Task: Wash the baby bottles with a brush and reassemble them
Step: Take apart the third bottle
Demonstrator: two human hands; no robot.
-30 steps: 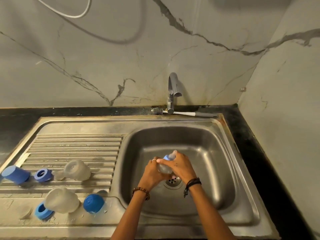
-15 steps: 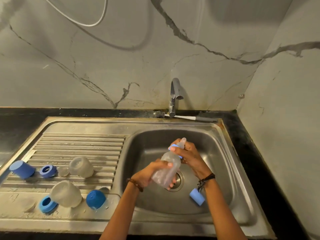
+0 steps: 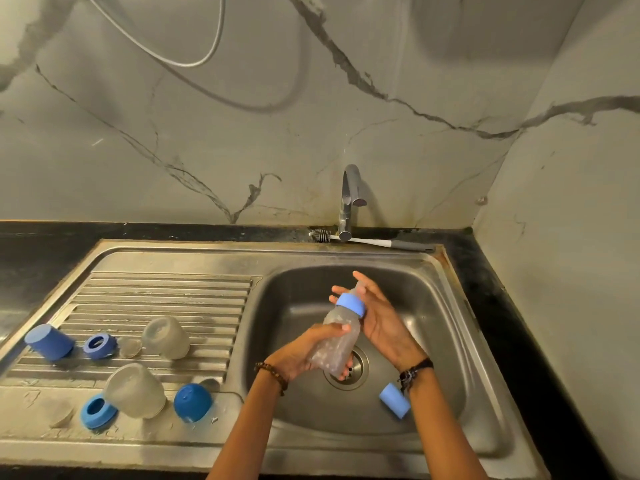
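Note:
Over the sink basin (image 3: 446, 323) my left hand (image 3: 301, 353) grips the body of a clear baby bottle (image 3: 334, 341), tilted with its top up and to the right. Its light blue collar (image 3: 350, 304) and clear teat are still on. My right hand (image 3: 384, 320) lies against the collar and teat with its fingers spread and straight. A light blue cap (image 3: 394, 400) lies on the basin floor, right of the drain. The bottle brush (image 3: 367, 241) lies on the ledge behind the tap (image 3: 349, 199).
On the drainboard to the left lie two clear bottle bodies (image 3: 166, 337) (image 3: 135, 389), two blue rings (image 3: 98, 346) (image 3: 97, 412), a blue cap (image 3: 48, 342), a dark blue cap (image 3: 192, 401) and a clear teat (image 3: 130, 347). A wall closes in on the right.
The bottle rose from the drain and tilted upright. Its light blue cap came off and lies in the basin. My right hand's fingers straightened off the collar.

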